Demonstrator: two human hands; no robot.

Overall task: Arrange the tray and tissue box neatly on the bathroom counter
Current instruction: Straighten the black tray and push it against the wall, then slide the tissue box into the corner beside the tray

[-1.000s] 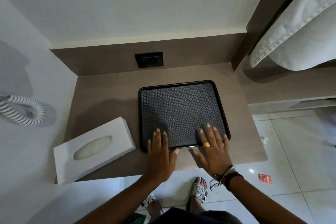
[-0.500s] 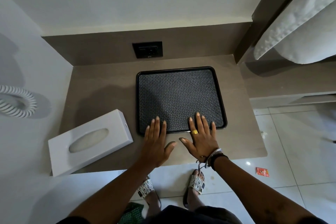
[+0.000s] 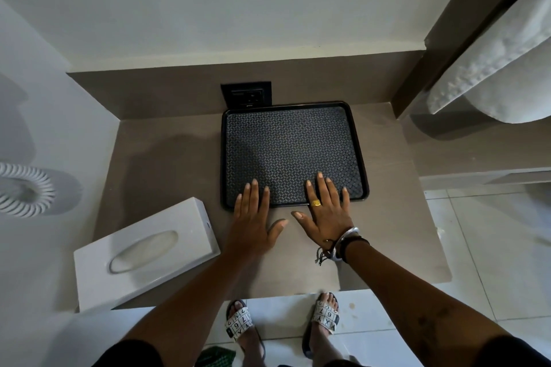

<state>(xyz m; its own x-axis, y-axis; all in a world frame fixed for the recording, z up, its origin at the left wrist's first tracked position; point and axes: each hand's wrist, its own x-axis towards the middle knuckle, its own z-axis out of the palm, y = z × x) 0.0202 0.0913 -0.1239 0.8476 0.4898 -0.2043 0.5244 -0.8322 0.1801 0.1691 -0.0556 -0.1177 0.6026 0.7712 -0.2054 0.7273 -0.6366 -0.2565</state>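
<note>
A black square tray with a woven-pattern floor lies flat on the brown counter, its far rim against the back wall under the socket. My left hand and my right hand lie flat, fingers spread, with fingertips over the tray's near rim and palms on the counter. Neither hand grips anything. A white tissue box sits at an angle on the counter's near left corner, apart from both hands.
A black wall socket sits just behind the tray. A white coiled cord hangs on the left wall. White towels hang at the upper right. The counter's front edge runs just above my sandalled feet on the tiled floor.
The tray has slid away from me to the back wall, pushed by both flat hands. The tissue box has not moved.
</note>
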